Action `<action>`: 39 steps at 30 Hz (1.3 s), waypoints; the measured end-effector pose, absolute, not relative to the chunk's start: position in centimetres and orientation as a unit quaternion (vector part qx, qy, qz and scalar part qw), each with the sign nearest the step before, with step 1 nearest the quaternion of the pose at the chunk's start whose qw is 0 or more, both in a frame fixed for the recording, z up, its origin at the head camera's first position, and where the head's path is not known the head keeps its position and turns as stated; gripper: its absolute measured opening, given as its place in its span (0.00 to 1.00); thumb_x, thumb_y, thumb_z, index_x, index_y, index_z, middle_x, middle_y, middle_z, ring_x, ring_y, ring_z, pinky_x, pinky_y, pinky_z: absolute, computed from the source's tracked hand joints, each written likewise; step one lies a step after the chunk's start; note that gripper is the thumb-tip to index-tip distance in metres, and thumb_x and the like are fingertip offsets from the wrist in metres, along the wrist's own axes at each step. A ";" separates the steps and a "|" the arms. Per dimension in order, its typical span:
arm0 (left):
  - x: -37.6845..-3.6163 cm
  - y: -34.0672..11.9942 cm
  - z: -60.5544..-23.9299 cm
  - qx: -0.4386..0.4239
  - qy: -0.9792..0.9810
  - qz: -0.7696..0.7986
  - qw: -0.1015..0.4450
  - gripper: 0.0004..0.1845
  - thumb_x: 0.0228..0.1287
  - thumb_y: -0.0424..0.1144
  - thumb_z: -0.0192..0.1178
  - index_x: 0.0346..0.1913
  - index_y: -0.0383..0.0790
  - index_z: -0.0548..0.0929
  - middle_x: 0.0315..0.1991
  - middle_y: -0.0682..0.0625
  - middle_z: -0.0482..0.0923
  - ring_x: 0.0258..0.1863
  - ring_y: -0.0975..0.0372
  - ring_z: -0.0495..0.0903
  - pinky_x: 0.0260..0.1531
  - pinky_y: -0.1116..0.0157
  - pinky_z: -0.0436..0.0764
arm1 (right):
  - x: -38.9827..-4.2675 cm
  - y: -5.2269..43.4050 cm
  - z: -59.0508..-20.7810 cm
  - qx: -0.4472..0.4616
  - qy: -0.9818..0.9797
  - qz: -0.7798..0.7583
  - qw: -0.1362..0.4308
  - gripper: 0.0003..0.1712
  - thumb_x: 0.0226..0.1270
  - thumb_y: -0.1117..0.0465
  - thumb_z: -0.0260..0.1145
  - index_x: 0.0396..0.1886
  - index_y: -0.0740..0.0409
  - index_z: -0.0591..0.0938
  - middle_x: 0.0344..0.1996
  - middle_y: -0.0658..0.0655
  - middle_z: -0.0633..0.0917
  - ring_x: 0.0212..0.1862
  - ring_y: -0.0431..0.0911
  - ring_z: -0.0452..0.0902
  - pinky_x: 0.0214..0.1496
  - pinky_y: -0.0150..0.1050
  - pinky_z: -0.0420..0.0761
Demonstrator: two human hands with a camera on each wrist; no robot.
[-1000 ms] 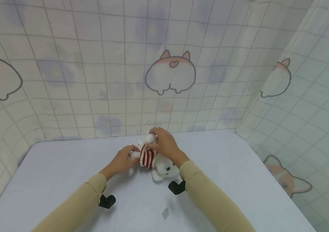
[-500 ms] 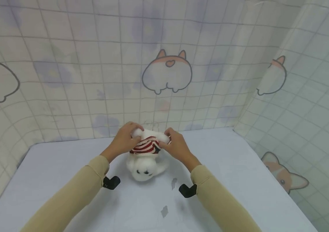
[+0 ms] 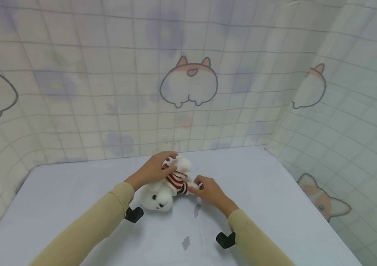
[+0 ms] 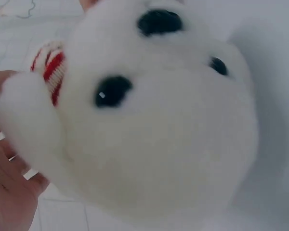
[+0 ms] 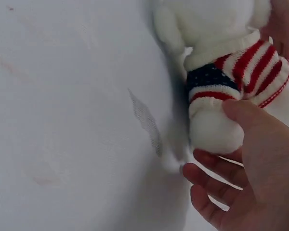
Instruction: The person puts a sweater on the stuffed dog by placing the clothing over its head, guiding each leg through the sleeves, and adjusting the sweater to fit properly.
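A white stuffed animal point(image 3: 156, 195) with black eyes and nose lies on the table, its head toward the near left. Its knitted sweater point(image 5: 260, 67) has red and white stripes and a dark blue patch. My left hand point(image 3: 155, 170) holds its far side around the sweater; in the left wrist view, the toy's head and ear point(image 4: 29, 110) cover part of that hand. My right hand point(image 3: 211, 192) pinches the toy's paw point(image 5: 216, 132). In the right wrist view, the thumb lies on top by the cuff and fingertips sit at the paw's underside.
The white tabletop point(image 3: 75, 199) ends at a grid-patterned curtain point(image 3: 122, 81) with cartoon corgis behind and at the sides. Two small grey patches point(image 3: 186, 243) mark the surface near me. A black wrist mount point(image 3: 226, 240) juts from the right sleeve, another from the left.
The stuffed animal has turned, its head swinging from near right to near left. Both hands shifted their hold; the left moved to its far side, the right came nearer to me.
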State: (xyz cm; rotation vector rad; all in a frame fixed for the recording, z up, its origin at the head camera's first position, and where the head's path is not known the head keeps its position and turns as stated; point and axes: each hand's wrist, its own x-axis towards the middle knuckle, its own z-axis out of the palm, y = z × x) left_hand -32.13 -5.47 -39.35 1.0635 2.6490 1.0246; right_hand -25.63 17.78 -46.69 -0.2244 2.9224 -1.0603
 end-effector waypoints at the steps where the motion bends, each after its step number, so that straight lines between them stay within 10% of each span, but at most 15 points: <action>1: -32.0 -5.7 -39.5 0.346 0.873 0.339 0.052 0.27 0.69 0.46 0.58 0.68 0.42 0.69 0.64 0.46 0.72 0.60 0.52 0.74 0.55 0.54 0.77 | -25.8 17.9 -46.4 -0.076 0.937 -0.340 0.021 0.18 0.62 0.46 0.69 0.40 0.54 0.80 0.35 0.51 0.83 0.35 0.41 0.75 0.34 0.33 0.76; 9: -30.5 -6.5 -39.7 0.317 0.890 0.322 0.065 0.38 0.62 0.57 0.61 0.70 0.43 0.64 0.70 0.44 0.64 0.67 0.50 0.66 0.65 0.47 0.68 | -28.2 18.5 -42.3 -0.101 0.927 -0.360 -0.012 0.31 0.62 0.45 0.68 0.61 0.53 0.73 0.51 0.56 0.81 0.47 0.47 0.79 0.46 0.40 0.81; 19: -29.5 -6.5 -41.7 0.250 0.898 0.340 0.126 0.56 0.47 0.67 0.68 0.76 0.51 0.52 0.71 0.45 0.58 0.65 0.52 0.68 0.61 0.47 0.72 | -29.0 18.3 -39.9 -0.099 0.934 -0.342 -0.028 0.23 0.65 0.44 0.65 0.54 0.52 0.78 0.52 0.53 0.82 0.47 0.48 0.78 0.48 0.43 0.80; 39: -31.2 -8.4 -41.7 0.299 0.895 0.296 0.145 0.41 0.53 0.44 0.68 0.70 0.48 0.62 0.60 0.43 0.74 0.48 0.56 0.77 0.46 0.57 0.78 | -27.2 17.9 -43.0 -0.105 0.925 -0.364 0.012 0.16 0.59 0.47 0.71 0.40 0.50 0.79 0.38 0.49 0.83 0.38 0.40 0.76 0.38 0.34 0.77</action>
